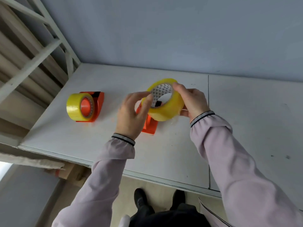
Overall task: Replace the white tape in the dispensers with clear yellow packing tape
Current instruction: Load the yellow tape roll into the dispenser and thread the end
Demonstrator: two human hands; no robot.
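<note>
a roll of clear yellow tape (165,102) is held above the worktop (164,153), clamped at its rim by the fingers of the right hand (193,104) and pinched at its near edge by the left hand (132,115). beneath it an orange dispenser (150,126) is partly hidden. the left dispenser (96,107) already carries yellow tape. judged next: the core is to be lined up over the hidden hub and pressed on.
</note>
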